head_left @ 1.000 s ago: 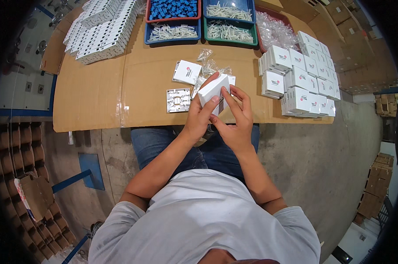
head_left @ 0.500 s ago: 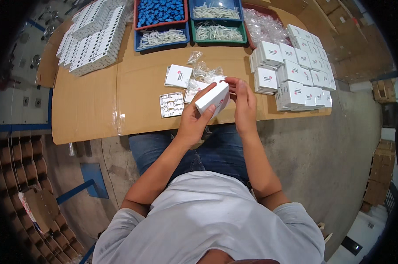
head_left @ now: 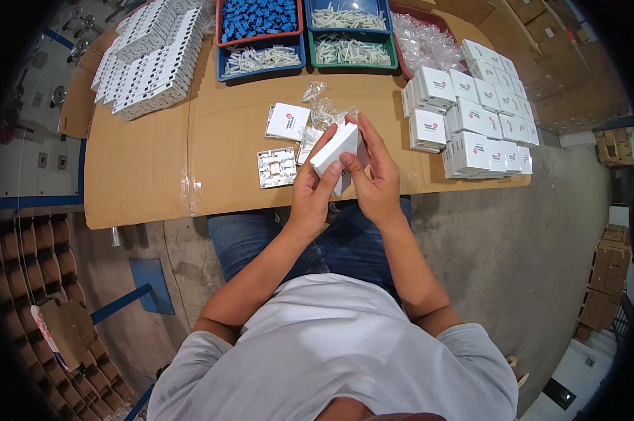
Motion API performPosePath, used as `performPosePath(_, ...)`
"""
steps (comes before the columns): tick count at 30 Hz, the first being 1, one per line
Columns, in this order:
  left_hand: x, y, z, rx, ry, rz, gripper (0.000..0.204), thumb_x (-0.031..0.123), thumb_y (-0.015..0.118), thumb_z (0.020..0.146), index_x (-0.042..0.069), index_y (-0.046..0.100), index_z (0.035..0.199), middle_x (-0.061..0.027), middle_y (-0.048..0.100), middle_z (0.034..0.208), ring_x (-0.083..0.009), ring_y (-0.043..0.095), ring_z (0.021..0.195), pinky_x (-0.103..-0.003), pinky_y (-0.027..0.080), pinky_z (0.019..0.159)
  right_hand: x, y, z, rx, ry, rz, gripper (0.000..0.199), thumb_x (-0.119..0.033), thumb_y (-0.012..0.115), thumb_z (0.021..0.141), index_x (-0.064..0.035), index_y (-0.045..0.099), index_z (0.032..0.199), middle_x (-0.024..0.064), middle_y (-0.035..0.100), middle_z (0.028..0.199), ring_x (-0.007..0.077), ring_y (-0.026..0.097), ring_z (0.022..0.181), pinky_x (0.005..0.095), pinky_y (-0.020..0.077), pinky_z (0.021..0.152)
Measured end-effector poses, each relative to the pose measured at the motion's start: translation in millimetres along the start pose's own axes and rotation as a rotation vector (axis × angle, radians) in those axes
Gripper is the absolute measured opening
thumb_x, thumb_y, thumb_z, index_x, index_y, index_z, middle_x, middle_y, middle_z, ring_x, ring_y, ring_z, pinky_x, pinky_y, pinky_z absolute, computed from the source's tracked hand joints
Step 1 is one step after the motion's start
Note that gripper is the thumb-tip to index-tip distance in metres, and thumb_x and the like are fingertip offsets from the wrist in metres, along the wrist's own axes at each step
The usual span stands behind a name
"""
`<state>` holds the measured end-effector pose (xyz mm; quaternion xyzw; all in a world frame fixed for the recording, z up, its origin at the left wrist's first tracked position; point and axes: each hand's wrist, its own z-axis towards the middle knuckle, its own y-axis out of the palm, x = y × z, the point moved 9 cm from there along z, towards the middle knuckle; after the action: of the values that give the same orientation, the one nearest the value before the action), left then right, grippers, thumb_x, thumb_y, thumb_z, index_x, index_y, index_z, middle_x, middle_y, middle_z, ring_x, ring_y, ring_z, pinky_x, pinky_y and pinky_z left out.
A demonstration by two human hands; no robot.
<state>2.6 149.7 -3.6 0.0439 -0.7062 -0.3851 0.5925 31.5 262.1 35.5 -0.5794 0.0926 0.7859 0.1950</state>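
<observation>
Near the front edge of the tabletop (head_left: 135, 172) lies a white frame (head_left: 276, 177); then the left hand (head_left: 308, 193) and right hand (head_left: 379, 186) (thumbs close together) grip a flat white box (head_left: 334, 149) near that edge; stacked cartons (head_left: 475, 116) line the right edge

Floor (head_left: 485, 245), grey concrete, stained; worktable (head_left: 236, 168), topped with brown cardboard, taped; partitioned cardboard (head_left: 42, 242), at left; blue plate (head_left: 161, 291), flat on floor, with blue bar (head_left: 117, 306) reaching over it; pale panel (head_left: 33, 172), blue-edged, upper left; brown cartons (head_left: 601, 281), stacked, far right

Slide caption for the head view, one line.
Left hand and right hand hold a white square casing at a cardboard-covered table.
</observation>
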Motion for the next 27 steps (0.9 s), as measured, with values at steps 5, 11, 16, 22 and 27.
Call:
performPosePath(5,5.3,3.2,0.3,-0.012,-0.023,-0.105,0.054,0.03,0.047,0.107,0.007,0.036,0.155,-0.0097,0.048,0.148,-0.0182,0.049,0.131,-0.033,0.04,0.11,-21.6,8.3,1.9,-0.166,-0.262,-0.364,0.07,-0.016,0.077,0.086,-0.0072,0.047,0.149,0.0167,0.046,0.151,0.0323,0.051,0.134,0.0392,0.0462,0.104)
performPosePath(11,7.8,5.4,1.9,0.019,-0.106,-0.246,0.058,0.045,0.031,0.108,0.009,0.038,0.153,-0.0108,0.044,0.152,-0.0238,0.046,0.136,-0.038,0.038,0.112,-30.9,12.8,0.1,-0.234,-0.143,-0.342,0.085,-0.021,0.084,0.076,-0.0086,0.045,0.151,0.0199,0.041,0.154,0.0373,0.048,0.137,0.0433,0.043,0.109)
performPosePath(16,3.3,0.9,2.0,0.073,-0.157,-0.297,0.058,0.041,0.029,0.106,0.01,0.036,0.155,-0.0098,0.044,0.153,-0.0243,0.047,0.137,-0.04,0.039,0.114,-31.3,5.6,-0.2,-0.195,-0.224,-0.35,0.089,-0.024,0.087,0.073,-0.0065,0.045,0.15,0.0203,0.043,0.153,0.0373,0.047,0.138,0.0432,0.0424,0.11)
performPosePath(22,8.9,1.7,1.2,0.072,-0.136,-0.294,0.056,0.041,0.031,0.107,0.011,0.04,0.153,-0.0114,0.044,0.153,-0.0237,0.045,0.137,-0.038,0.037,0.114,-32.3,11.8,1.0,-0.215,-0.197,-0.362,0.09,-0.024,0.086,0.074,-0.0024,0.043,0.15,0.0234,0.046,0.151,0.0364,0.046,0.14,0.043,0.0385,0.113)
performPosePath(27,11.4,5.2,0.7,0.041,-0.108,-0.271,0.057,0.04,0.029,0.107,0.01,0.038,0.154,-0.011,0.043,0.153,-0.0236,0.045,0.137,-0.038,0.037,0.113,-34.5,15.4,1.9,-0.223,-0.239,-0.385,0.088,-0.024,0.086,0.074,-0.0046,0.046,0.15,0.0209,0.043,0.154,0.0372,0.051,0.136,0.0426,0.0455,0.107)
